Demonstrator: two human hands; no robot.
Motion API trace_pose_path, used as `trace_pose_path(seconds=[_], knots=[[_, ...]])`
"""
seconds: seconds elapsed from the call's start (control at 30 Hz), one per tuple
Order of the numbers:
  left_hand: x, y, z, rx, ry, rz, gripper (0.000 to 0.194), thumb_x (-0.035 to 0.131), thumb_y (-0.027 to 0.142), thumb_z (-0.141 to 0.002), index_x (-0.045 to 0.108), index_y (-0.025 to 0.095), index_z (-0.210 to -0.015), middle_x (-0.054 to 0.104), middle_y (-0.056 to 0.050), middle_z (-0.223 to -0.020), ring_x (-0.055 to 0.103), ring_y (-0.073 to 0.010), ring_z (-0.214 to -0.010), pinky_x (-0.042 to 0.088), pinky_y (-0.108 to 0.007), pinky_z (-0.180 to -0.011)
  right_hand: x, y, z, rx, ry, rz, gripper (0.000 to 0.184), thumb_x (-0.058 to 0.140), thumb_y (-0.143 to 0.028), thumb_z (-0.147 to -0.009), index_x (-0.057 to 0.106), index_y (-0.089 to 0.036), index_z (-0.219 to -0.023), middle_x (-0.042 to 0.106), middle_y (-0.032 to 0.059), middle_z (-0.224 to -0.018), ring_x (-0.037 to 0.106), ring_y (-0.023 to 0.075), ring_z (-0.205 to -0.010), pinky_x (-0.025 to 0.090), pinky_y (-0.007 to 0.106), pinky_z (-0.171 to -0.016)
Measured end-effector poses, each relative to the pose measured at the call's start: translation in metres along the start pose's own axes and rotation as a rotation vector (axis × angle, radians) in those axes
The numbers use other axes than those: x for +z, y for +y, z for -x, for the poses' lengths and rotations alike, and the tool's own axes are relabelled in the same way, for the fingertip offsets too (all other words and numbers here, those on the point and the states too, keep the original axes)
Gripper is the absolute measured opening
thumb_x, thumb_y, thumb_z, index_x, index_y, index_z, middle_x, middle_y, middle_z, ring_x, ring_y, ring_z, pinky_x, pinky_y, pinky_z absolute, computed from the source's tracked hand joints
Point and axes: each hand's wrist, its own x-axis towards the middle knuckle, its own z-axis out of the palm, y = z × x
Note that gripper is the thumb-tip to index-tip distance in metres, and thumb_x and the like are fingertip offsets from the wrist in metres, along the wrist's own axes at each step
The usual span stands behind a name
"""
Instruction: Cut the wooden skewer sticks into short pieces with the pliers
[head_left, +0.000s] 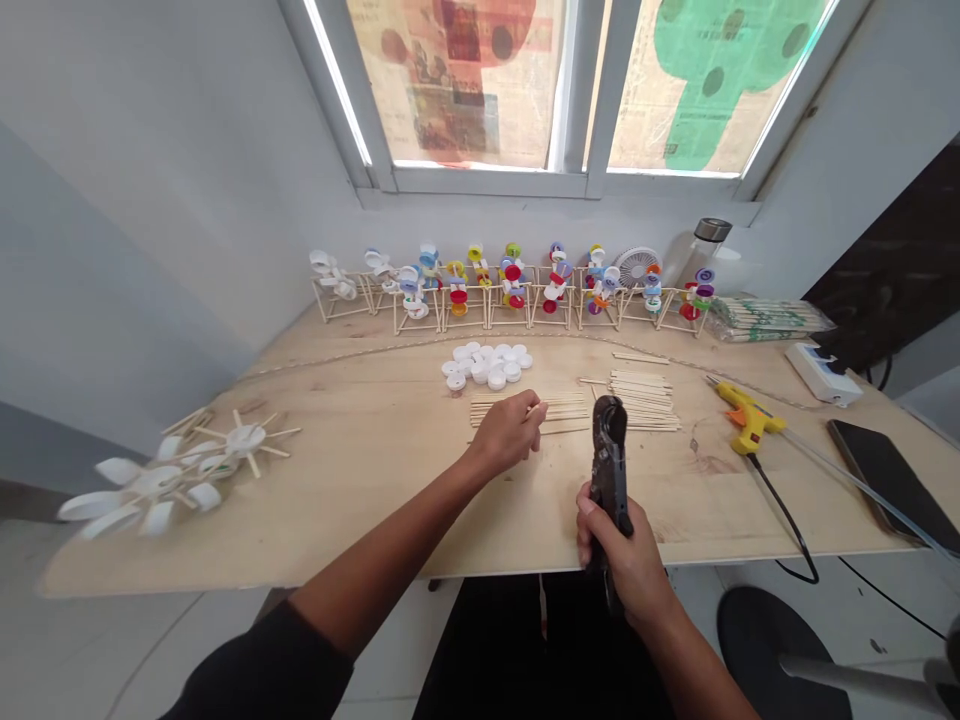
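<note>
Roughly nine stick-frame models (510,290) set with coloured bottle caps stand along the back of the counter (352,480), apparently complete. White cap-and-stick wheels (246,438) lie at its left end, unframed. Remaining stock: white bottle caps (486,365), plus two stacks of craft sticks. Left hand (506,432) rests over the left stack of craft sticks (529,412), fingers (534,420) curled down; any pinch on a stick cannot be told. Right hand (619,570) has its fingers (589,525) wrapped around a dark hand tool (609,460), held upright above the counter's front edge. Yellow hot glue gun (750,418) lies to the right.
</note>
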Motion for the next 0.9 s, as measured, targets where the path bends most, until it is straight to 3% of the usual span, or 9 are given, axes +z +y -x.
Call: trace_pose_path(seconds=[0.13, 0.3, 0.47, 0.67, 0.9], knots=[[0.010, 0.020, -0.033, 0.001, -0.049, -0.157, 0.030, 0.034, 0.036, -0.085, 0.056, 0.017, -0.079, 0.065, -0.002, -0.063, 0.060, -0.0139, -0.061, 0.042, -0.023, -0.058, -0.008, 0.002, 0.003, -0.003, 0.061, -0.109, 0.024, 0.053, -0.040, -0.081, 0.050, -0.016, -0.084, 0.046, -0.0046, -0.055, 0.044, 0.0083, -0.046, 0.036, 0.022, -0.046], [0.027, 0.041, -0.070, -0.045, -0.081, -0.291, 0.027, 0.044, 0.036, -0.079, 0.062, 0.016, -0.078, 0.066, -0.012, -0.090, 0.060, -0.0228, -0.088, 0.044, -0.028, -0.068, -0.016, 0.005, 0.004, 0.016, 0.096, -0.198, 0.024, 0.054, -0.040, -0.081, 0.050, -0.016, -0.085, 0.045, -0.0048, -0.055, 0.042, 0.0085, -0.046, 0.035, 0.021, -0.044], [0.043, 0.055, -0.099, -0.125, -0.123, -0.384, 0.025, 0.050, 0.031, -0.074, 0.062, 0.017, -0.092, 0.064, -0.014, -0.102, 0.059, -0.0240, -0.096, 0.046, -0.029, -0.073, -0.021, 0.006, 0.005, 0.012, 0.096, -0.241, 0.023, 0.053, -0.039, -0.082, 0.050, -0.017, -0.086, 0.045, -0.0049, -0.056, 0.042, 0.0086, -0.046, 0.034, 0.021, -0.044], [0.057, 0.058, -0.114, -0.162, -0.153, -0.428, 0.038, 0.058, 0.023, -0.067, 0.058, 0.017, -0.105, 0.062, -0.015, -0.105, 0.057, -0.0251, -0.100, 0.046, -0.030, -0.076, -0.026, 0.011, 0.003, -0.034, 0.070, -0.216, 0.022, 0.051, -0.038, -0.083, 0.050, -0.016, -0.088, 0.047, -0.0039, -0.055, 0.043, 0.0097, -0.048, 0.034, 0.023, -0.048], [0.059, 0.055, -0.121, -0.186, -0.166, -0.426, 0.039, 0.060, 0.026, -0.066, 0.058, 0.016, -0.104, 0.061, -0.017, -0.106, 0.058, -0.0263, -0.098, 0.047, -0.030, -0.072, -0.029, 0.014, 0.004, -0.050, 0.024, -0.208, 0.021, 0.049, -0.038, -0.085, 0.049, -0.017, -0.088, 0.048, -0.0037, -0.056, 0.043, 0.0105, -0.049, 0.035, 0.024, -0.050]])
